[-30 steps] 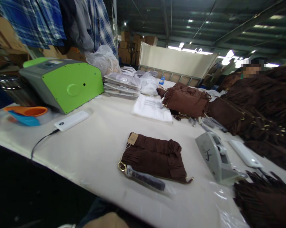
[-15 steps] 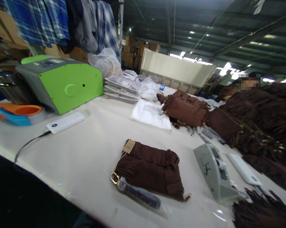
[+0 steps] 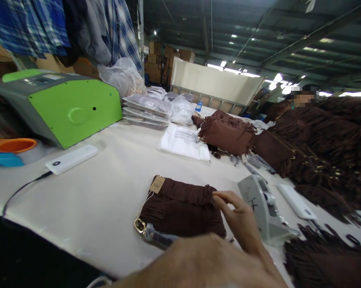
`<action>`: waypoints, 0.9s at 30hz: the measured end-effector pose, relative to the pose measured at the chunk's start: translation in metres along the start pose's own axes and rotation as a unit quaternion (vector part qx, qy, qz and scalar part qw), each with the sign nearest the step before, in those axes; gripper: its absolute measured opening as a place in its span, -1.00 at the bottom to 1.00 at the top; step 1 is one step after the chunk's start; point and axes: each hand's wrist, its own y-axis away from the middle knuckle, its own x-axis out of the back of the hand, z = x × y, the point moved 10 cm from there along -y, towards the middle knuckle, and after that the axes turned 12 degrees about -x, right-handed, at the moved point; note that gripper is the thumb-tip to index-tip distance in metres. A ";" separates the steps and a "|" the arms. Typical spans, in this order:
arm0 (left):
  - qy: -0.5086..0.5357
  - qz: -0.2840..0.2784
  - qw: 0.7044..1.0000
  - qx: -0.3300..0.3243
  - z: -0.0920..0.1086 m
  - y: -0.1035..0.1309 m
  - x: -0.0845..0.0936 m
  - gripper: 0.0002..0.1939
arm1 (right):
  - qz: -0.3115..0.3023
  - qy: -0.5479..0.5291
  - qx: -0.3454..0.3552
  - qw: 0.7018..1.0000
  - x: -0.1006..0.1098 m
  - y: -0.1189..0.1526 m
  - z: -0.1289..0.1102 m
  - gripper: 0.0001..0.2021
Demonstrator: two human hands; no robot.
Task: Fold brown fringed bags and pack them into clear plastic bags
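Note:
A dark brown fringed bag (image 3: 183, 210) lies flat on the white table. A tan paper tag (image 3: 157, 184) on a white string rests on its upper left corner. A gold ring clasp (image 3: 140, 226) sits at its lower left, joined to a strap wrapped in clear plastic (image 3: 159, 237). With thumb and forefinger pinched together, my right hand (image 3: 242, 220) grips the fringe at the bag's upper right edge. In the near foreground, my left hand (image 3: 201, 260) crosses over the bag's lower edge and part of the strap. Its fingers are hidden and blurred.
Right of the bag stands a grey tape dispenser (image 3: 261, 208), with a white power bank (image 3: 297, 201) beyond it. Brown fringed bags (image 3: 318, 132) are heaped at right. A green machine (image 3: 78, 112) and another white power bank (image 3: 72, 159) are at left.
Both hands have come into view over the bag from below. My right hand now pinches its upper right edge. The view has shifted slightly to the right.

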 end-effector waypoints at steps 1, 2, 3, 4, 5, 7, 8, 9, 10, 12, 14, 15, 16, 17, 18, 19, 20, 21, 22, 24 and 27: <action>-0.014 0.011 1.000 0.005 -0.014 -0.008 0.003 -0.64 | -0.012 0.039 0.014 0.999 -0.011 -0.004 0.001 -0.80; -0.036 0.021 0.999 0.014 -0.030 -0.015 0.003 -0.65 | -0.026 0.080 0.022 0.996 -0.022 -0.008 0.004 -0.82; -0.070 0.029 0.997 0.027 -0.048 -0.019 0.002 -0.68 | -0.037 0.121 0.024 0.992 -0.032 -0.011 0.008 -0.84; -0.112 0.031 0.992 0.042 -0.067 -0.022 -0.001 -0.68 | -0.044 0.157 0.022 0.986 -0.040 -0.014 0.013 -0.85; -0.149 0.021 0.987 0.054 -0.084 -0.023 -0.008 -0.66 | -0.046 0.186 0.020 0.981 -0.045 -0.016 0.017 -0.85; -0.193 -0.010 0.979 0.067 -0.112 -0.023 -0.024 -0.61 | -0.047 0.220 0.016 0.974 -0.053 -0.020 0.024 -0.85; -0.200 -0.024 0.977 0.069 -0.121 -0.022 -0.032 -0.59 | -0.047 0.228 0.017 0.972 -0.056 -0.021 0.027 -0.86; -0.201 -0.031 0.977 0.071 -0.128 -0.021 -0.037 -0.60 | -0.046 0.232 0.019 0.971 -0.057 -0.022 0.029 -0.85; -0.199 -0.034 0.977 0.074 -0.132 -0.021 -0.041 -0.61 | -0.044 0.236 0.022 0.971 -0.058 -0.022 0.031 -0.85; -0.192 -0.033 0.978 0.080 -0.137 -0.022 -0.042 -0.66 | -0.039 0.239 0.033 0.970 -0.057 -0.021 0.033 -0.85; -0.186 -0.027 0.979 0.083 -0.139 -0.026 -0.040 -0.69 | -0.035 0.238 0.050 0.969 -0.054 -0.018 0.032 -0.85; -0.185 -0.025 0.979 0.082 -0.141 -0.030 -0.039 -0.70 | -0.032 0.235 0.062 0.970 -0.053 -0.015 0.030 -0.85; -0.183 -0.024 0.979 0.081 -0.143 -0.034 -0.039 -0.69 | -0.029 0.231 0.077 0.969 -0.051 -0.011 0.028 -0.84; -0.181 -0.027 0.980 0.081 -0.146 -0.039 -0.040 -0.68 | -0.024 0.228 0.093 0.969 -0.049 -0.006 0.024 -0.84; -0.177 -0.033 0.980 0.082 -0.150 -0.044 -0.043 -0.66 | -0.016 0.226 0.109 0.968 -0.047 -0.001 0.021 -0.84; -0.172 -0.044 0.981 0.082 -0.154 -0.049 -0.048 -0.64 | -0.008 0.225 0.126 0.966 -0.045 0.004 0.017 -0.83; -0.165 -0.058 0.981 0.080 -0.158 -0.054 -0.054 -0.62 | 0.000 0.225 0.141 0.964 -0.044 0.009 0.014 -0.82; -0.157 -0.075 0.982 0.072 -0.160 -0.059 -0.061 -0.59 | 0.007 0.227 0.153 0.962 -0.043 0.013 0.012 -0.81; -0.150 -0.093 0.983 0.058 -0.161 -0.063 -0.070 -0.57 | 0.013 0.228 0.164 0.960 -0.042 0.017 0.010 -0.80; -0.136 -0.128 0.982 0.022 -0.160 -0.068 -0.086 -0.53 | 0.012 0.224 0.179 0.958 -0.040 0.024 0.009 -0.78; -0.125 -0.153 0.980 -0.008 -0.156 -0.068 -0.099 -0.47 | 0.002 0.190 0.170 0.967 -0.029 0.028 0.016 -0.84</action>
